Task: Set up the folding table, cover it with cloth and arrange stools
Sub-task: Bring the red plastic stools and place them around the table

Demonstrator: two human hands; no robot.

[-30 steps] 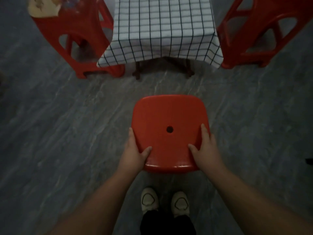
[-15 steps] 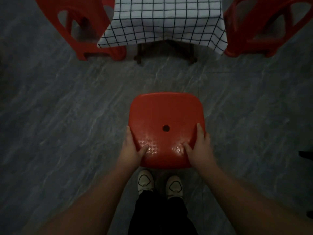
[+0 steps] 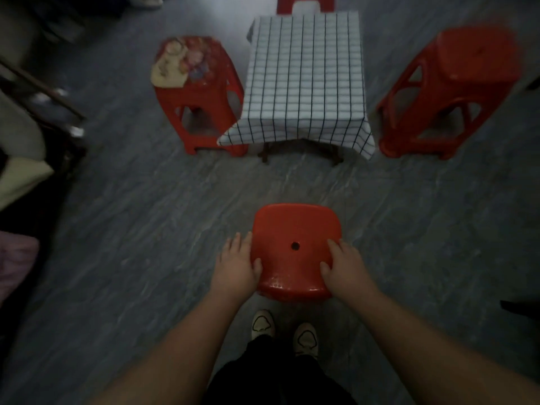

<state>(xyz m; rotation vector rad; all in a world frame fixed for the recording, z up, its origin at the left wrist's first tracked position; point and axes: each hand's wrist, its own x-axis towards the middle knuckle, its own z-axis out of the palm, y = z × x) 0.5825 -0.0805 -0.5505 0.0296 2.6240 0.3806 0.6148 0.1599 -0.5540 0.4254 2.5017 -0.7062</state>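
A red plastic stool with a small hole in its seat stands in front of my feet. My left hand grips its left edge, thumb on the seat. My right hand grips its right edge the same way. Ahead, the low folding table is draped in a white cloth with a dark grid; its dark legs show below the hem. A red stool with a printed top stands to the table's left, a plain red stool to its right, and another red stool behind.
Grey streaked floor lies all around. Dark furniture with pale cushions fills the left edge, with a pink cloth below it. My shoes are just behind the held stool.
The view has tilted up, so the whole table and its surrounding stools now show. The held stool looks smaller and lower, and my left fingers have spread a little.
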